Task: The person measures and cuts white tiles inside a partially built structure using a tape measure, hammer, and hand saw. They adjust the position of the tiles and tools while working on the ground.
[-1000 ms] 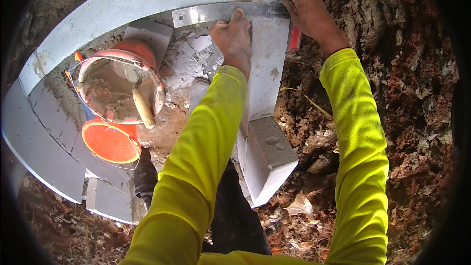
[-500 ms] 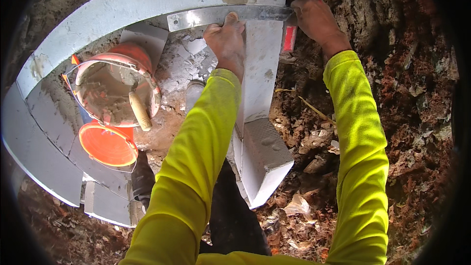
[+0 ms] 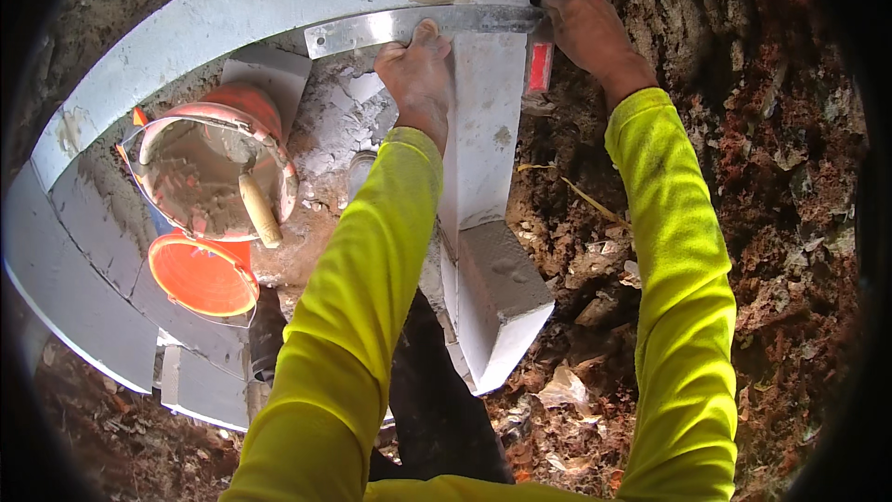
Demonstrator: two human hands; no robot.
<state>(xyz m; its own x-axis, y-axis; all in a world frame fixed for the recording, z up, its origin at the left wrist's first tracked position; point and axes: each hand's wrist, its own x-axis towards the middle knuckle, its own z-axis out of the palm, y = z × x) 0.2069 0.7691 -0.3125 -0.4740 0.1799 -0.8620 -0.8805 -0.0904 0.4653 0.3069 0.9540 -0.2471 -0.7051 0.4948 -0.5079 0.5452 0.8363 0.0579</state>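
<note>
A steel square with a long silver blade [image 3: 381,28] lies across the tops of the pale blocks. Its holed end points left, and a red-marked stock [image 3: 538,67] hangs at its right end beside the block. My left hand [image 3: 415,74] is closed, with the thumb pressed on the middle of the blade. At the right end, my right hand [image 3: 590,42] grips the square by the corner, fingers partly hidden. The blade rests where a curved white block wall [image 3: 269,0] meets a straight block row [image 3: 486,130].
On the left stands a mortar bucket [image 3: 181,172] with a wooden-handled tool [image 3: 259,209] in it. Near it is an orange bucket [image 3: 206,277]. A block [image 3: 502,270] with wet mortar on top lies closer to me. Rough soil and rubble [image 3: 632,316] cover the right side.
The whole view has shifted slightly, so the square and both hands appear a little farther left. Both hands keep their hold on the square.
</note>
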